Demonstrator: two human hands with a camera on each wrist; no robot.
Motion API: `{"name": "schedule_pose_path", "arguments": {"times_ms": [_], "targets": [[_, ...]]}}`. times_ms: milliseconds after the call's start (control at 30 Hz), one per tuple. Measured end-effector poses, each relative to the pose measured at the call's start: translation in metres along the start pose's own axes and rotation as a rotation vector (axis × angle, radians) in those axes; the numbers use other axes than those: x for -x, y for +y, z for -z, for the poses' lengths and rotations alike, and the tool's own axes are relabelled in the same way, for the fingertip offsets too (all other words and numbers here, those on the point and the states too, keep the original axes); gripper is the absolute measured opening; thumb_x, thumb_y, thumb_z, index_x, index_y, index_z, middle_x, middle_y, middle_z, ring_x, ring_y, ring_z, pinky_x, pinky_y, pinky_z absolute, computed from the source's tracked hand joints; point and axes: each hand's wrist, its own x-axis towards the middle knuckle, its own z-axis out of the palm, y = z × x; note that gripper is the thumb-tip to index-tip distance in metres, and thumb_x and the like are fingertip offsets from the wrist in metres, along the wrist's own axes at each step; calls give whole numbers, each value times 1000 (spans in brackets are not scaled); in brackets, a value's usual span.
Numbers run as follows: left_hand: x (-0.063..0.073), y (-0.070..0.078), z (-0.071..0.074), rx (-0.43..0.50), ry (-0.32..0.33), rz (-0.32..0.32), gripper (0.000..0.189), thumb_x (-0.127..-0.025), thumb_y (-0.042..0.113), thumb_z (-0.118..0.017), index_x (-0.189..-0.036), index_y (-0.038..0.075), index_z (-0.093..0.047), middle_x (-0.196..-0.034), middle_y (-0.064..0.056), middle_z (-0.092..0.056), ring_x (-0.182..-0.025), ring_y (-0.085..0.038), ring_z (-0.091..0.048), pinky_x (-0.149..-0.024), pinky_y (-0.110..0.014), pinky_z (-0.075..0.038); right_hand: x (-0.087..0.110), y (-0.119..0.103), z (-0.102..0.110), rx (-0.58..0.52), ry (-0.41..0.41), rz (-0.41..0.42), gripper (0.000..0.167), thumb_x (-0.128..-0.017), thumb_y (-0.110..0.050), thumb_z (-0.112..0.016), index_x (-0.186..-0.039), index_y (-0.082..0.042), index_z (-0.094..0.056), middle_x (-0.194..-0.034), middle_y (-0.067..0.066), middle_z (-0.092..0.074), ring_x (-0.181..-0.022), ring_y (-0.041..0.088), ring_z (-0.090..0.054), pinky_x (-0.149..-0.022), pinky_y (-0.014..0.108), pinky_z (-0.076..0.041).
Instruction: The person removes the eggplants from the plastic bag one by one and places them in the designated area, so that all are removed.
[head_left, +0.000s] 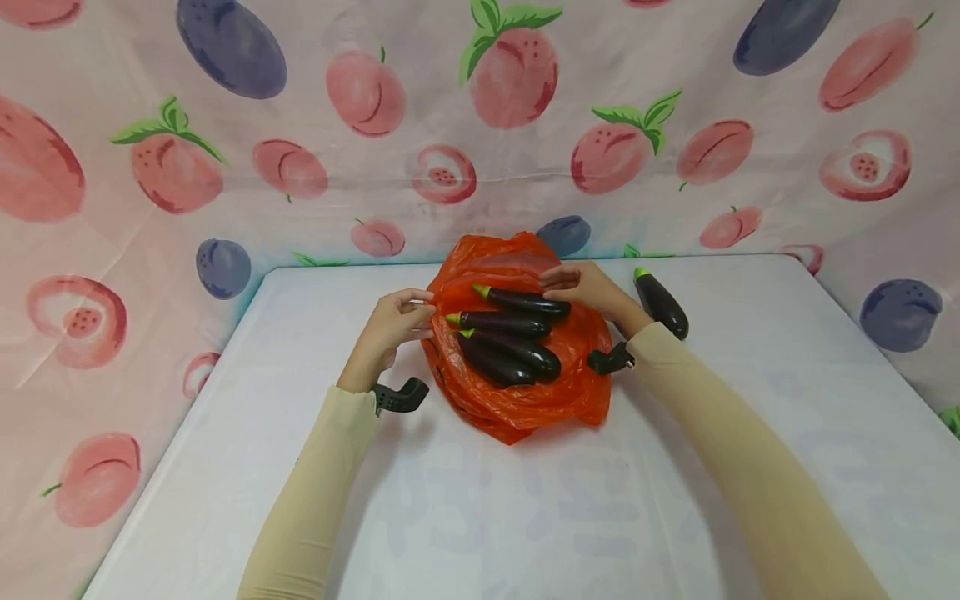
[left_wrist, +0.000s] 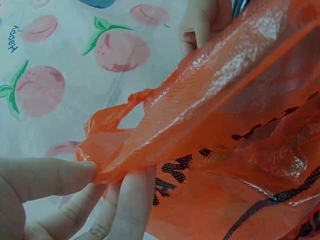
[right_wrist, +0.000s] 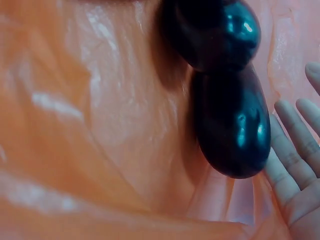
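Note:
A thin orange-red plastic bag [head_left: 577, 396] lies spread on the table, its mouth facing up. Several dark purple eggplants [head_left: 506, 323] with green stem ends rest in it side by side. At the bag's left rim, my left hand [head_left: 384, 329] pinches the film [left_wrist: 120, 160] between thumb and fingers, as the left wrist view shows. My right hand [head_left: 588, 287] is over the bag's right side, by the blunt end of the farthest eggplant [head_left: 528, 302]. In the right wrist view its fingers [right_wrist: 290, 155] are straight beside an eggplant [right_wrist: 235, 125].
One more eggplant [head_left: 660, 304] lies outside the bag, on the white table [head_left: 480, 517] beyond my right wrist. A peach-printed cloth [head_left: 442, 100] hangs behind the table and at its sides. Black devices [head_left: 401, 396] are strapped to both wrists.

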Motion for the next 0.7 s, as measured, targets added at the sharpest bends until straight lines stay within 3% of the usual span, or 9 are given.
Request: {"name": "schedule_pose_path", "arguments": {"times_ms": [333, 700], "targets": [[0, 0, -1, 14, 0, -9, 33, -94, 10, -52, -125, -3, -52, -105, -14, -59, -71, -5, -62, -82, -34, -58, 0, 6, -4, 20, 25, -31, 42, -86, -14, -67, -124, 1, -57, -124, 21, -60, -116, 29, -57, -103, 39, -46], [0, 0, 0, 9, 1, 5, 34, -95, 11, -52, -126, -2, -52, -116, -21, -57, -72, -6, -62, -75, -26, -59, 2, 9, -6, 12, -16, -59, 46, -85, -4, -66, -128, 5, -52, -130, 24, -54, -123, 36, -51, -105, 46, -42]]}}
